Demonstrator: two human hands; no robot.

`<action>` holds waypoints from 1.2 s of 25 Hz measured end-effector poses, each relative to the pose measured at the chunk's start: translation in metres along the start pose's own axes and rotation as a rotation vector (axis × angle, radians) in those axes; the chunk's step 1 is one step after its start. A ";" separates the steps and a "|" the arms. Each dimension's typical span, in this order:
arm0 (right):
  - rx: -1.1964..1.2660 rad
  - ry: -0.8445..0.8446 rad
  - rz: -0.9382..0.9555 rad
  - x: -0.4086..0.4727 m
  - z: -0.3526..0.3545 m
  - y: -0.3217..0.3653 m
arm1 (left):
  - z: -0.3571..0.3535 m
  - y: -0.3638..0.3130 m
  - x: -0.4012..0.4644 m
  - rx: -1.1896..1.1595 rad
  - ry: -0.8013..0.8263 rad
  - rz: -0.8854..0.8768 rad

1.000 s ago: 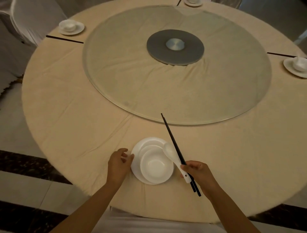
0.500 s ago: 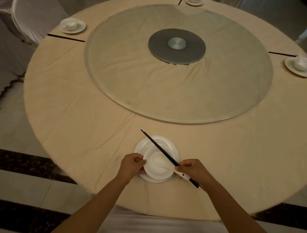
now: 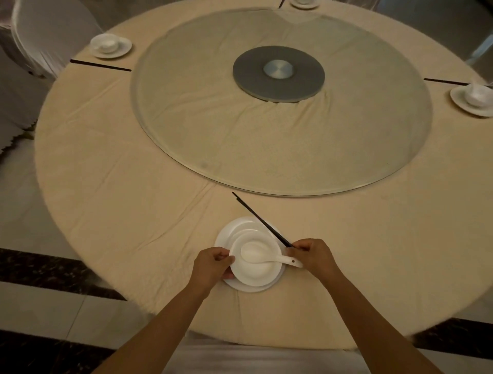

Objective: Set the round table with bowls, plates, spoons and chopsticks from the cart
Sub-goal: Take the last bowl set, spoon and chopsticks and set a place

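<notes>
A white plate (image 3: 229,232) lies near the front edge of the round table (image 3: 133,213), with a white bowl (image 3: 257,276) on it. A white spoon (image 3: 262,255) lies in the bowl, its handle pointing right. My left hand (image 3: 212,265) grips the bowl's left rim. My right hand (image 3: 313,255) holds a pair of black chopsticks (image 3: 257,217) that slant up to the left over the plate; its fingers also touch the spoon's handle end.
A glass turntable (image 3: 280,149) with a grey hub (image 3: 278,73) fills the table's middle. Set places with plate, bowl and chopsticks lie at far left (image 3: 110,46), far right (image 3: 472,98) and the back (image 3: 304,3). A covered chair (image 3: 45,34) stands at the left.
The spoon went from my right hand's grip above the plate down into the bowl. My left hand moved from the plate's edge to the bowl's rim. The chopsticks swung leftward.
</notes>
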State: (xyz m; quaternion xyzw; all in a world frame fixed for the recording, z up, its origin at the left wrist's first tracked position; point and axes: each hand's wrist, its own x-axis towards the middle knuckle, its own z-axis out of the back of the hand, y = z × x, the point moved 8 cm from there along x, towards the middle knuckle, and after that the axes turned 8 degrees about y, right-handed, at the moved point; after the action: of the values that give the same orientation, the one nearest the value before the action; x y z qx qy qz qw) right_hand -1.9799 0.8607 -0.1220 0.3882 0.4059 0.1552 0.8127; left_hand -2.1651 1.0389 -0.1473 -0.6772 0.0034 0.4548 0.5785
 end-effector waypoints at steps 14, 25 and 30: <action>-0.360 -0.233 -0.149 -0.036 0.032 -0.064 | -0.001 0.002 -0.001 -0.037 -0.005 -0.007; -0.502 -0.277 -0.086 -0.026 0.038 -0.051 | -0.002 0.003 -0.001 -0.069 -0.007 0.010; -0.763 -0.227 -0.099 -0.024 0.017 -0.040 | -0.002 0.003 -0.001 -0.067 -0.009 0.006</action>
State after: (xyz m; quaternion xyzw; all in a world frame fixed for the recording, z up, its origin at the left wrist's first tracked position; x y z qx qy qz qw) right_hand -1.9840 0.8125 -0.1325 0.0529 0.2451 0.2115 0.9447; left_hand -2.1654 1.0359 -0.1491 -0.6939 -0.0124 0.4596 0.5542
